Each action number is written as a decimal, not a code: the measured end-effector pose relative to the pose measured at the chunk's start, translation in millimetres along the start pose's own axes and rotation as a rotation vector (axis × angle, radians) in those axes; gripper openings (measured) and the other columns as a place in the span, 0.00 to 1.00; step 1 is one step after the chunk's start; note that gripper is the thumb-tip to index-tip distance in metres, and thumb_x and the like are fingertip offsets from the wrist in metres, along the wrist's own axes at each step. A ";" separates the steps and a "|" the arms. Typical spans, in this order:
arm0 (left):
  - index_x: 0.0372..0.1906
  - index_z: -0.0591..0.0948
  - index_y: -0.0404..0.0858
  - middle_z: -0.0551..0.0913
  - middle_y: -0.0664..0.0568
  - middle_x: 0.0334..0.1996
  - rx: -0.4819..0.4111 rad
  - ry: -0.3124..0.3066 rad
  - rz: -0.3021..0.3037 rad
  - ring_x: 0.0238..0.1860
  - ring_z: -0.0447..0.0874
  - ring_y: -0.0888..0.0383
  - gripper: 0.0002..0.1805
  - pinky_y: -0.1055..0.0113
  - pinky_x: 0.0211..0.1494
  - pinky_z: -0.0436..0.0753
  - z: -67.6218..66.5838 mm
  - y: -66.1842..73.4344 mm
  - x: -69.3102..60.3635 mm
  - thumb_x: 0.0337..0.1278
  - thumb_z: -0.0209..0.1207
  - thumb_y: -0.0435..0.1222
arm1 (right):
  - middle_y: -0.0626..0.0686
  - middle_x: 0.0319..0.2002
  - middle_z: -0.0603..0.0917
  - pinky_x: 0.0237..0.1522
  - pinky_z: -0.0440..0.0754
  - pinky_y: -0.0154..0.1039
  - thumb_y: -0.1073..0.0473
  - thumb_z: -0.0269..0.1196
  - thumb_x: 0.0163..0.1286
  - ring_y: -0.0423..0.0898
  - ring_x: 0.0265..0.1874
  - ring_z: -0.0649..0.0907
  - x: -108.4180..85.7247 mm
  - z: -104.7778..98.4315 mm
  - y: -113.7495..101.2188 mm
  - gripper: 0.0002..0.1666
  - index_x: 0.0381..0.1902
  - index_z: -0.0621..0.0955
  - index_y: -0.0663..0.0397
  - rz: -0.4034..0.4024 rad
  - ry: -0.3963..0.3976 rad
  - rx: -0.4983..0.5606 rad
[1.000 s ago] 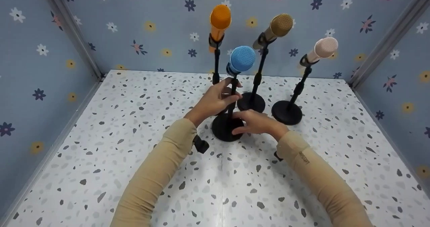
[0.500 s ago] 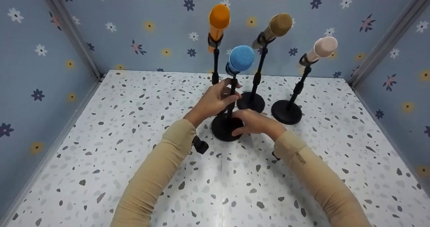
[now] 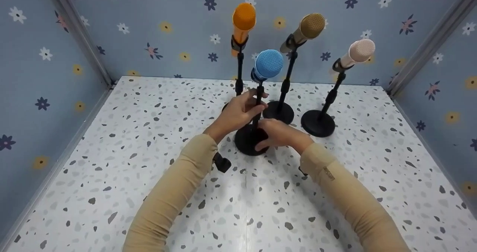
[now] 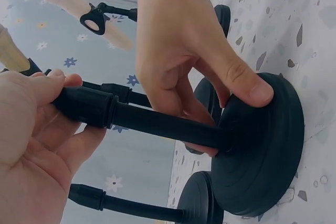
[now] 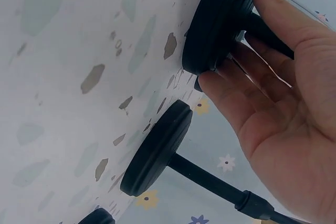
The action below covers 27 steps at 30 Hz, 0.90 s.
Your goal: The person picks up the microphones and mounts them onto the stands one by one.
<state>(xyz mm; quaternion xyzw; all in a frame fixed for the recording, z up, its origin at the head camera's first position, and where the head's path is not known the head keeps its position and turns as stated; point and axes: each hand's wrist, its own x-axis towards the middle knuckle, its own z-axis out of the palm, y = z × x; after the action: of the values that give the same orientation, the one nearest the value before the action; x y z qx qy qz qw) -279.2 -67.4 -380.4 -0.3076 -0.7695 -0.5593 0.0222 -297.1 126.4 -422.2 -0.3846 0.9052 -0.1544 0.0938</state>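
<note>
A blue microphone sits tilted in the clip of a black desk microphone stand. My left hand holds the stand's upright pole below the clip; in the left wrist view its fingers wrap the thick collar. Low down, my right hand grips the round base, with the thumb on its top near the rim and the other fingers behind the pole. In the right wrist view those fingers lie along the base's edge. The base appears to stand on the table.
Behind stand an orange microphone, a gold microphone and, further right, a pale pink microphone, each on a black stand. The orange one's base is mostly hidden by my left hand. Flower-patterned walls enclose the speckled white table.
My right hand and forearm have shifted slightly left at the base. The left hand keeps its hold, and the blue microphone and its stand look almost unmoved.
</note>
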 end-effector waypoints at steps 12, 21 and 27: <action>0.64 0.78 0.38 0.88 0.47 0.45 -0.039 -0.013 0.003 0.50 0.87 0.56 0.23 0.61 0.57 0.82 -2.6 -1.5 -1.4 0.66 0.63 0.27 | 0.55 0.52 0.83 0.63 0.75 0.47 0.51 0.80 0.55 0.53 0.56 0.80 1.0 2.8 1.3 0.35 0.57 0.80 0.61 0.020 -0.006 0.019; 0.67 0.78 0.38 0.89 0.45 0.43 -0.076 0.009 0.010 0.49 0.88 0.55 0.29 0.60 0.55 0.84 -4.0 -0.9 0.6 0.60 0.67 0.25 | 0.56 0.55 0.83 0.66 0.72 0.46 0.52 0.80 0.55 0.53 0.59 0.79 0.1 2.2 0.1 0.38 0.60 0.79 0.61 0.023 -0.003 0.031; 0.65 0.80 0.40 0.90 0.46 0.40 0.132 0.092 0.089 0.42 0.90 0.58 0.31 0.64 0.51 0.84 -1.7 -2.7 1.2 0.54 0.73 0.35 | 0.55 0.54 0.83 0.64 0.74 0.47 0.54 0.80 0.56 0.53 0.59 0.79 -2.6 1.9 -1.6 0.35 0.57 0.79 0.60 0.049 0.001 0.056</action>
<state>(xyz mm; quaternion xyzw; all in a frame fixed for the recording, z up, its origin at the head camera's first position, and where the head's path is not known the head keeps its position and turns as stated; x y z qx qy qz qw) -282.1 -68.9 -381.6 -0.3133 -0.7884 -0.5194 0.1025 -293.7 126.8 -423.3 -0.3597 0.9096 -0.1776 0.1080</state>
